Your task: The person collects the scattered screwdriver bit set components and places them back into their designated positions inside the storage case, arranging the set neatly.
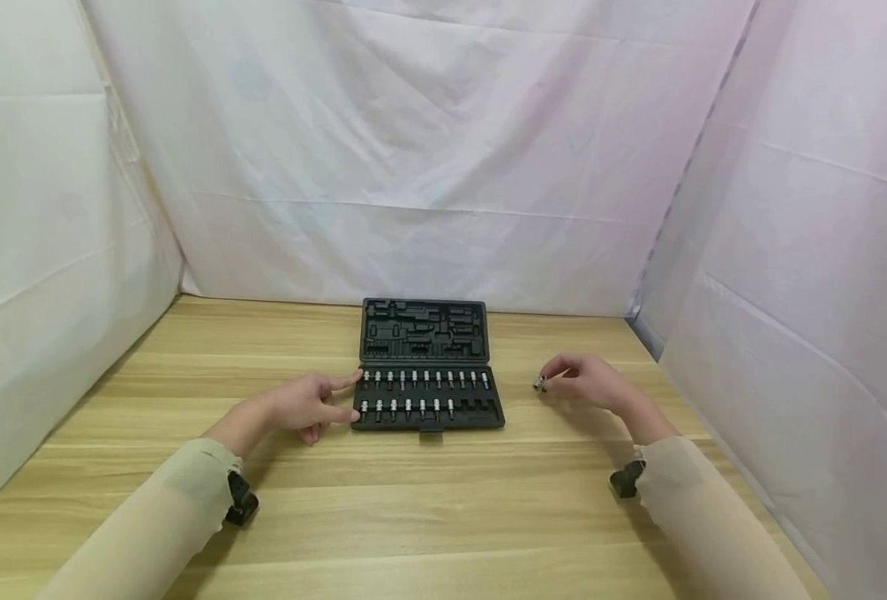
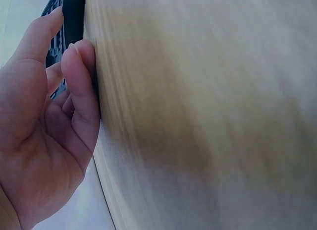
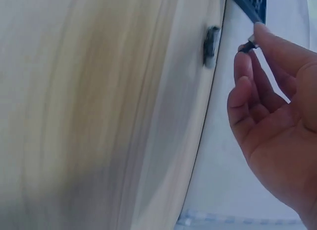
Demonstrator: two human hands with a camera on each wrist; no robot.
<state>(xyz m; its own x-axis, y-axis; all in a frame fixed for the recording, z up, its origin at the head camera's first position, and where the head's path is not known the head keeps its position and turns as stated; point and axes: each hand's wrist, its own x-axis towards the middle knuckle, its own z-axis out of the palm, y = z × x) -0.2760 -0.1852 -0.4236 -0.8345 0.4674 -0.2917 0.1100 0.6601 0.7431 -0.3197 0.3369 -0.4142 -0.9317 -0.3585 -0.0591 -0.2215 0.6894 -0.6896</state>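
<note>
A black case (image 1: pixel 428 421) lies unfolded on the table, with two rows of silver socket bits (image 1: pixel 408 408) in its front half. The right end of its front row has bare slots. My left hand (image 1: pixel 304 406) is at the case's left edge, two outstretched digits touching its side and the other fingers bent below. To the right of the case, my right hand (image 1: pixel 589 382) pinches a small socket bit (image 3: pixel 249 44) between thumb and fingertips. Past those fingertips, a blurred black and silver piece (image 3: pixel 211 47) lies on the table in the right wrist view.
The case's lid (image 1: pixel 424 329) stands raised behind, its moulded recesses facing me. White cloth (image 1: pixel 413 167) hangs behind and on both sides of the wooden table (image 1: pixel 383 517). Each wrist wears a small black camera (image 1: pixel 241 498).
</note>
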